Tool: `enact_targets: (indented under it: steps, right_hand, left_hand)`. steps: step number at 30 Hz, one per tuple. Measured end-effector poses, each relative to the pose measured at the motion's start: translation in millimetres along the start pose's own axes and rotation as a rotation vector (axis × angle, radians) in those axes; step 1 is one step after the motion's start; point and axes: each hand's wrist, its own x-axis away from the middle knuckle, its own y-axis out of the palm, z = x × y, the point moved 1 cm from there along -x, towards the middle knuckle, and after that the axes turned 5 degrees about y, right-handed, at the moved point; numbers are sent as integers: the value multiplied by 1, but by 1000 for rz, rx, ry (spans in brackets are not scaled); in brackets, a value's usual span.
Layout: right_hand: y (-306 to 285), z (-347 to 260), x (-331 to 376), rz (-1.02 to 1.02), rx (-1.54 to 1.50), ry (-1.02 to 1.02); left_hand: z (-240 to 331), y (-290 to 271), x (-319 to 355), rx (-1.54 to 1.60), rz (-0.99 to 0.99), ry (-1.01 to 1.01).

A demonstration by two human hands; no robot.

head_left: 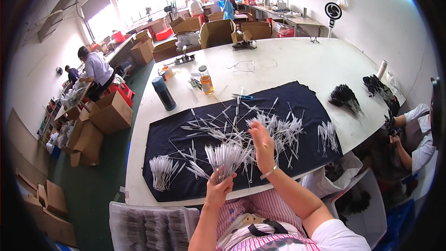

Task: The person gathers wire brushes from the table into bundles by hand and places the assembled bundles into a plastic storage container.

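Currently, left grip [219, 188], lower centre of frame, pinches white brush bundle [226, 159]; right grip [263, 146], near centre, spread. Risk: slack pinch may let stems slip.

Matt, dark cloth [312, 111] covers mid-frame, over a smooth, pale worktop [290, 62]. The white brushes [226, 157] at lower centre look bristly, their thin stems wire-like metal. Left of centre, the jar [206, 82] is glossy, clear glass; farther left, the box [110, 114] is matt brown cardboard.
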Motion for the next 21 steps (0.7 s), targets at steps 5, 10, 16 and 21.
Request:
enact_targets:
  steps: [5,10,16,21]
  right_hand:
    - [11,17,47,-74,-332,233]
    - [17,5,46,24,-501,220]
    - [12,-1,44,-12,-467,208]
    - [-8,-24,37,190,150,-290]
  left_hand:
    - [-13,-2,-1,159,-20,3]
    - [-13,9,2,170,-29,40]
    - [-13,20,3,-7,-40,135]
    - [-13,23,2,-108,-33,144]
